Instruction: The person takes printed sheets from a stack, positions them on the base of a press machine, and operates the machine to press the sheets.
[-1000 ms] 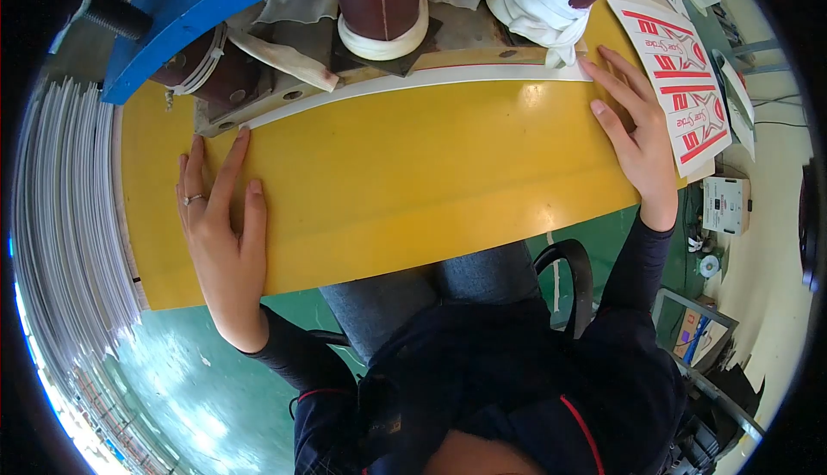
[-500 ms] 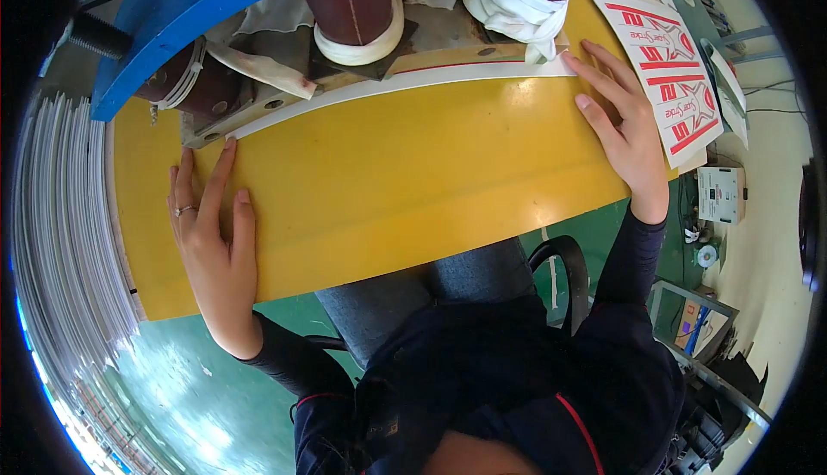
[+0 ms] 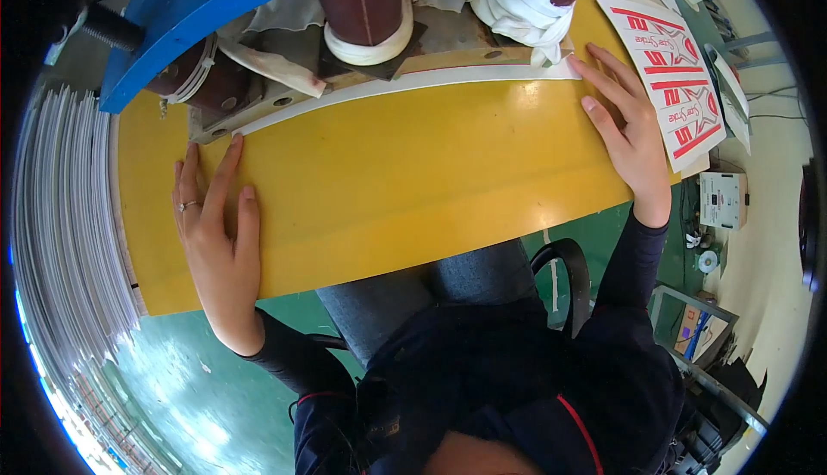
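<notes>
My left hand (image 3: 217, 238) lies on the yellow tabletop (image 3: 405, 173) with fingers spread, its index fingertip at the left end of a white sheet edge (image 3: 388, 87). That strip of sheet shows along the front of a metal base (image 3: 465, 44); the rest is hidden beneath the machine. At the strip's right end, my right hand (image 3: 629, 126) rests flat with fingers apart, index fingertip touching it. Neither hand holds anything. Dark red cylinders (image 3: 362, 10) stand on the base, wrapped at the bottom in white cloth.
A blue metal frame (image 3: 224, 10) arches over the base. Printed red-and-white sheets (image 3: 668, 70) lie right of my right hand. A tall stack of sheets (image 3: 69, 208) stands at the left. A chair armrest (image 3: 573, 277) is below the table edge.
The whole view shifts slightly between frames. Both hands keep their places at the two ends of the white strip.
</notes>
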Demonstrator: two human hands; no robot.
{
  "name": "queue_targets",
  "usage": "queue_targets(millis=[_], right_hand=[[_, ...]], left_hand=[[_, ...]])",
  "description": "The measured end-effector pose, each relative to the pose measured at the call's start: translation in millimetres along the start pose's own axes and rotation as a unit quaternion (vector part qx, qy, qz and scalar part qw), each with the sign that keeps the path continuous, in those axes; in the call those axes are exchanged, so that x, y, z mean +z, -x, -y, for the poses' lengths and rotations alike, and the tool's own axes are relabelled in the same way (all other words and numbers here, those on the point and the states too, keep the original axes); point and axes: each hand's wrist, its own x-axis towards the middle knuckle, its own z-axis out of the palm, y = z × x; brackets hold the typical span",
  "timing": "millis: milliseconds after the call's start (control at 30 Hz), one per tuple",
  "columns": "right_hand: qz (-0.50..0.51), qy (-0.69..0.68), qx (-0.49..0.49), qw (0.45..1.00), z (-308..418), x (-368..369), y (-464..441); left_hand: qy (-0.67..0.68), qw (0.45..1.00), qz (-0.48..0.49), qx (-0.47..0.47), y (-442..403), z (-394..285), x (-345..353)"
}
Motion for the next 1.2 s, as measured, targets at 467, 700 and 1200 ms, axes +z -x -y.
queue_targets(millis=[467, 700, 1200], right_hand=[[0.032, 0.010, 0.019, 0.999, 1, -3, -2], [0.057, 0.077, 0.007, 0.995, 12, -4, 4], [-0.008, 0.024, -0.005, 1.000, 9, -1, 14]], left_hand=[[0.012, 1.000, -0.020, -0.009, -1, -5, -3], [0.001, 1.000, -0.023, -0.009, -1, -6, -3], [0.461, 0.868, 0.027, 0.184, 49, -86, -39]])
